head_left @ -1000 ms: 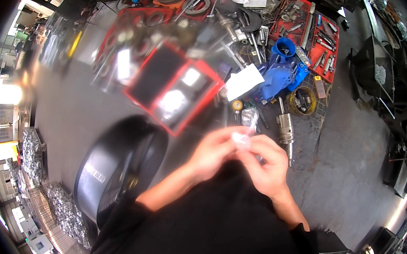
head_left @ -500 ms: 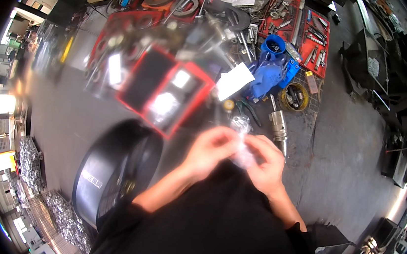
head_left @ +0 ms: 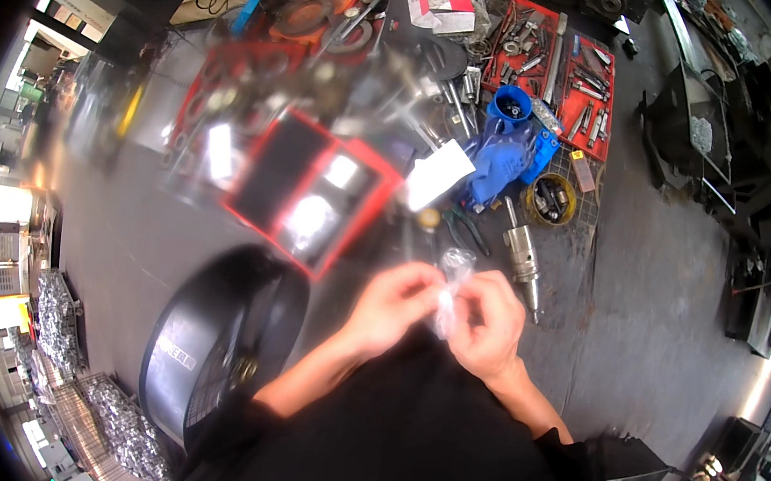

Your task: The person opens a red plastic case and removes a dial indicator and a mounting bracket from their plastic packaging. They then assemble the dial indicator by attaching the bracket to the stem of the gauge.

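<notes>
Head view: grey concrete floor (head_left: 671, 299) strewn with red tool trays (head_left: 555, 61).

The light over my work was dim and even. Glare burned at the left rim and off the red case (head_left: 311, 190), which was smeared by motion blur along with the upper left. My hands stayed fairly sharp. The fisheye bent the edges into black.

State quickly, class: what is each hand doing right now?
Left hand: fingers closed on the small clear plastic bag.
Right hand: fingers closed on the same bag from the other side.
</notes>
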`<state>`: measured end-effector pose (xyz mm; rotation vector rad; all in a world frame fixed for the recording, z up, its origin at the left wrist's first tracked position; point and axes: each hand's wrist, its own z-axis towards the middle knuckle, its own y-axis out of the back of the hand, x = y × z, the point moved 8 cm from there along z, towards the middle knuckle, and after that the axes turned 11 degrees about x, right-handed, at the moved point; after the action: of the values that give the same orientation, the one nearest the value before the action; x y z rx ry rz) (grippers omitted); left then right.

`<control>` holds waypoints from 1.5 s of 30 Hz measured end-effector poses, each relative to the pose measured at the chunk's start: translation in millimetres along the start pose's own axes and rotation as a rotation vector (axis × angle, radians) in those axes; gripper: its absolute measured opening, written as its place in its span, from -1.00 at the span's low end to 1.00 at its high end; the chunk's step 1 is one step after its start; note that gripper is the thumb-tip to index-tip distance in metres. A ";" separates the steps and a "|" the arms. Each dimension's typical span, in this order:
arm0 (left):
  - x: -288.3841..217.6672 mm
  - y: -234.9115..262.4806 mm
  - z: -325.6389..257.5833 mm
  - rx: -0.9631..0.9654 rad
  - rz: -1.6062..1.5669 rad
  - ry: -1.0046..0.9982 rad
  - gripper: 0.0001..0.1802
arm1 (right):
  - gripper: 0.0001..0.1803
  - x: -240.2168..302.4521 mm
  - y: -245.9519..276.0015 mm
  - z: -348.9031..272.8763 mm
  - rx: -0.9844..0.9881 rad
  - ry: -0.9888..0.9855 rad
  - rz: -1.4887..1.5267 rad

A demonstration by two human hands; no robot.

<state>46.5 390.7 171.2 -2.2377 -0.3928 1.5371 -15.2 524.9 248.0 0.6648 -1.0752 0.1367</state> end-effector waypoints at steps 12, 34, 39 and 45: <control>-9.6 -2.5 0.9 0.018 0.075 -0.114 -0.87 | -0.73 -7.8 -2.5 9.7 0.219 -0.014 0.186; -53.0 -14.9 -11.6 -0.217 0.556 -0.411 -0.82 | -0.91 -8.9 -6.4 12.6 0.086 -0.145 0.211; -36.0 -11.9 -0.8 -0.003 0.360 -0.347 -0.81 | -0.89 -27.7 -10.9 7.4 0.057 -0.175 0.529; -23.5 -16.7 -0.2 0.235 0.034 -0.218 -0.76 | -0.89 -25.4 -7.2 -0.2 0.109 -0.462 0.839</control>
<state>38.2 395.0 198.4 -1.9161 -0.2224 1.7532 -24.4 524.6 223.3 0.3038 -1.7580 0.7976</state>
